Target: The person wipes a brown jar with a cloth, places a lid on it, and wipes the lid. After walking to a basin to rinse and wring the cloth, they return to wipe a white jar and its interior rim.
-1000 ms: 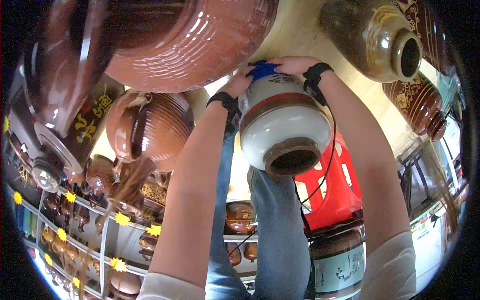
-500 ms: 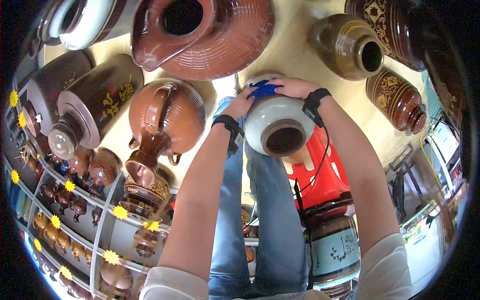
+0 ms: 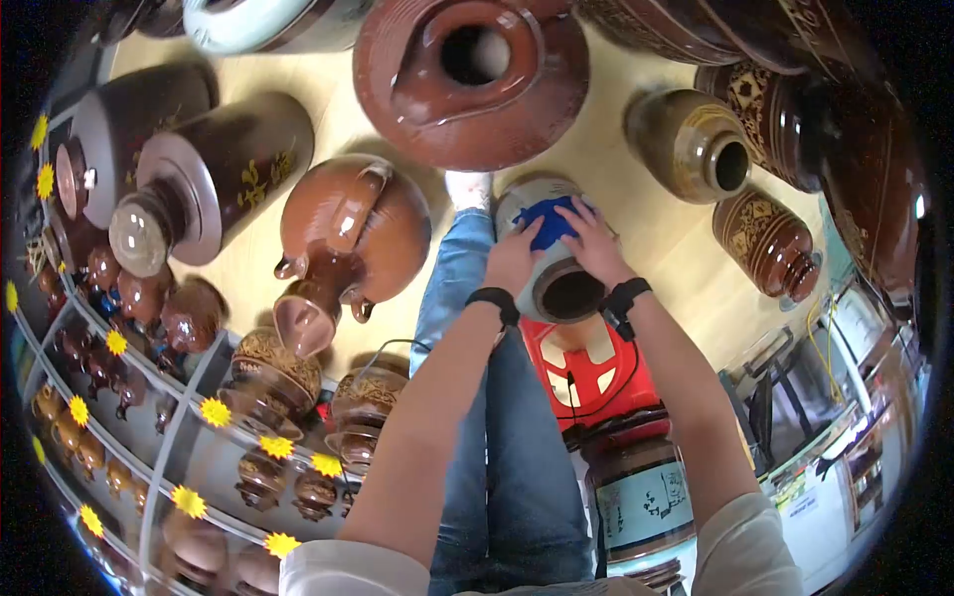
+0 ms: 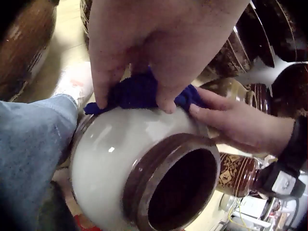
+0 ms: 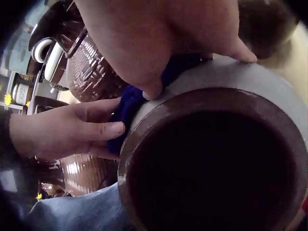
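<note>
A white ceramic jar (image 3: pixel 511 203) with a brown neck leans toward me by my legs, its dark mouth facing up at me. Across its shoulder lies a bunched blue cloth (image 3: pixel 547 223). My left hand (image 3: pixel 511 260) grips the cloth's near left part between thumb and fingers. On the other side my right hand (image 3: pixel 596 244) spreads its fingers over the cloth and presses it to the jar. In the right wrist view, one fingertip touches the bare white shoulder beside the wide brown rim (image 5: pixel 126 159). The cloth's underside is hidden.
A big brown jar (image 3: pixel 467 124) stands just beyond, a brown jug (image 3: pixel 358 228) to the left. Small olive-brown (image 3: pixel 679 139) and patterned (image 3: pixel 757 238) jars stand to the right. A red plastic stool (image 3: pixel 636 370) is below, with a black cable over it. Shelves of pottery line the left.
The view has shifted, showing the floor and jars from higher up. The jar's mouth now sits nearer my hands, which have moved down and right in view. The right fingers are more spread.
</note>
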`<state>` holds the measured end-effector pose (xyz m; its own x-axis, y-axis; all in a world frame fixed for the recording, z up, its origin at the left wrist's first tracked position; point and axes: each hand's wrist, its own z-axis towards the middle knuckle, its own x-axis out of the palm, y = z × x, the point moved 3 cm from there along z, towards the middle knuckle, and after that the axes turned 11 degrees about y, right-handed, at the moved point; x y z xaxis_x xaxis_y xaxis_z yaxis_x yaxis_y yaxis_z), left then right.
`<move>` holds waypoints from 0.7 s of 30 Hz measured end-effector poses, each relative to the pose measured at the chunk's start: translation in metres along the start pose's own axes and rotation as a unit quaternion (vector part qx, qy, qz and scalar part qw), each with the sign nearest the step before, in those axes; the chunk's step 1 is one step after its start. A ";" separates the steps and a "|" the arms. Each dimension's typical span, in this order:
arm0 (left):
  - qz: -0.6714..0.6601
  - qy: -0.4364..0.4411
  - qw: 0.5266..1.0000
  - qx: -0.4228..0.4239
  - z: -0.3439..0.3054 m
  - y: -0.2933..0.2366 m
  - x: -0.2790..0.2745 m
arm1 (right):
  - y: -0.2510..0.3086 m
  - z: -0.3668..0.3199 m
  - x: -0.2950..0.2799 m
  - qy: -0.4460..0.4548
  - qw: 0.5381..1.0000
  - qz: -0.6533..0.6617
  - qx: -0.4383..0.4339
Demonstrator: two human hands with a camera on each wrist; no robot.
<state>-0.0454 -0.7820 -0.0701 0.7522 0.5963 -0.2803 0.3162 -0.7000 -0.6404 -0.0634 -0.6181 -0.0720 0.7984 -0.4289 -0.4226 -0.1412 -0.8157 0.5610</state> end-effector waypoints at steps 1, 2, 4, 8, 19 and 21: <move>0.004 -0.013 1.000 -0.017 0.002 0.000 0.002 | -0.004 0.006 0.001 -0.003 1.000 -0.007 -0.020; 0.006 -0.020 0.999 -0.034 -0.002 -0.001 0.003 | -0.005 0.008 0.002 -0.001 1.000 0.000 -0.010; 0.004 -0.037 0.998 -0.040 -0.008 -0.006 0.001 | -0.002 0.006 -0.001 -0.002 1.000 0.011 -0.011; 0.001 -0.093 0.995 -0.023 -0.006 0.001 0.013 | -0.003 0.005 -0.004 0.012 1.000 -0.007 -0.002; -0.118 0.090 0.989 -0.027 0.043 0.061 0.009 | 0.006 0.067 -0.021 0.300 0.942 0.148 0.030; -0.149 0.093 0.984 -0.017 0.059 0.088 0.026 | -0.013 0.101 -0.003 0.382 0.918 0.087 -0.060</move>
<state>-0.0320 -0.8051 -0.1757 0.7148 0.6972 0.0545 0.5561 -0.5193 -0.6489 -0.1228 -0.6455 -0.1496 0.9538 -0.1145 0.2776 -0.2770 -0.6928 0.6658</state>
